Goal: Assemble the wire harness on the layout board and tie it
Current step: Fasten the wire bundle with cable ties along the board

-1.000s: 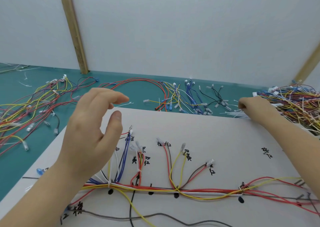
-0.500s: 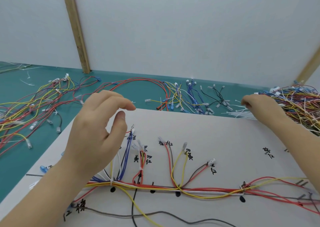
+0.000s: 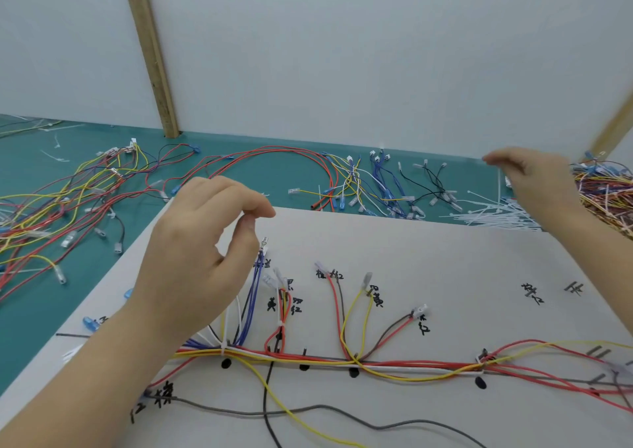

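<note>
The white layout board point(image 3: 445, 259) carries hand-written labels and black marks. Along its lower part runs the wire harness point(image 3: 376, 367), a bundle of red, yellow and white wires with branches fanning up to small terminals. My left hand point(image 3: 195, 259) hovers over the board's left part, above the blue branch, fingers loosely curled, thumb and forefinger apart, nothing in it. My right hand point(image 3: 537, 187) is raised above the pile of white cable ties point(image 3: 496, 216) at the board's far right edge. A thin white cable tie point(image 3: 499, 190) hangs from its fingertips.
Loose coloured wires lie on the green table at the left point(image 3: 68, 201) and behind the board point(image 3: 359, 187). A dense wire heap point(image 3: 606, 190) sits at the far right. A wooden post point(image 3: 150, 53) stands against the white wall.
My right hand has lifted off the cable tie pile, and a tie now dangles from it. My left hand has stayed over the board's left part.
</note>
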